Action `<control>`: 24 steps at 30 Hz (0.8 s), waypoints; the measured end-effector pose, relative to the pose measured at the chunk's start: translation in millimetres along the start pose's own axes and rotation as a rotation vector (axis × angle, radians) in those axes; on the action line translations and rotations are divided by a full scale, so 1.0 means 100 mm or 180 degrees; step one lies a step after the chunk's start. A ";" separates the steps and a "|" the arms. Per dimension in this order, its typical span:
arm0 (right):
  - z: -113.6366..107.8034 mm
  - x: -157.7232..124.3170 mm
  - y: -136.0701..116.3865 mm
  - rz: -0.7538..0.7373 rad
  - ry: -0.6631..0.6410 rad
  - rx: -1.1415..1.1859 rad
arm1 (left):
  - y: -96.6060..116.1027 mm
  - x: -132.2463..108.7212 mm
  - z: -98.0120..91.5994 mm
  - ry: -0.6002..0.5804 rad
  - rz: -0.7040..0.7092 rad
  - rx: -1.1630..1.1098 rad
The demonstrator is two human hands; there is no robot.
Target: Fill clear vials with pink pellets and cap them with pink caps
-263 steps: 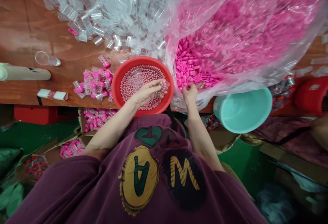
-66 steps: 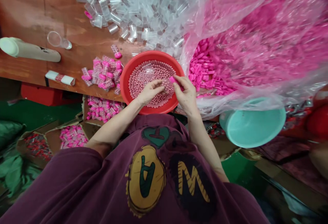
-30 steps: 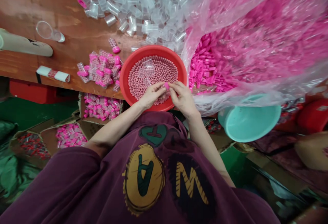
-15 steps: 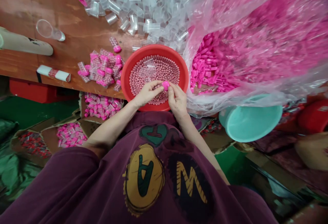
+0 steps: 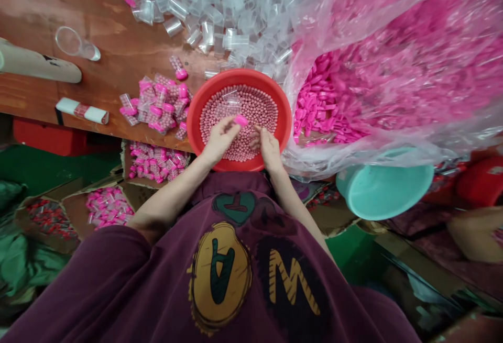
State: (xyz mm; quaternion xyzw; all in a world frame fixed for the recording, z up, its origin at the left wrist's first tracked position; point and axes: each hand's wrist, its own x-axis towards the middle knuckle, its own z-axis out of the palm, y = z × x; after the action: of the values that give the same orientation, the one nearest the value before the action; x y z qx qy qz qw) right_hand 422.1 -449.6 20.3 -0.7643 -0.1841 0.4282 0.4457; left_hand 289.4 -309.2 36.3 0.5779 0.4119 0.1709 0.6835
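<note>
My left hand (image 5: pixel 220 139) is over the left half of a red bowl (image 5: pixel 288 118), its thumb and fingers closed on a bright pink cap (image 5: pixel 240 120). Whether a clear tube sits beneath that cap is hidden by the fingers. My right hand (image 5: pixel 269 146) hovers above the bowl's right side, fingers loosely apart, holding nothing I can see. Small round pink beads (image 5: pixel 257 102) fill the bowl, and a clear plastic tube (image 5: pixel 231 98) lies on them.
Left of the bowl lies a pile of bead-filled, pink-capped tubes (image 5: pixel 159 104). Clear tubes (image 5: pixel 231 39) are heaped behind. On the right, a plastic bag (image 5: pixel 293 84) spills pink caps (image 5: pixel 318 102). A turquoise basin (image 5: pixel 389 188) and a cardboard box (image 5: pixel 124 162) sit below the table edge.
My hands have parted. The left drew the pink cap a little left and up, away from the right hand, whose fingers have let go of it and spread.
</note>
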 end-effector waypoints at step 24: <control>0.29 0.22 0.11 0.0485 -0.1516 0.1210 | -0.14 0.14 -0.18 -0.0987 -0.1509 -0.0922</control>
State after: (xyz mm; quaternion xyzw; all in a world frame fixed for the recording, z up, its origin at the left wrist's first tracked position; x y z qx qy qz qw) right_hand 409.4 -426.0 -6.4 -0.5570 -0.1422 0.6541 0.4916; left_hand 280.2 -291.6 18.3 0.3816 0.3973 -0.0264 0.8342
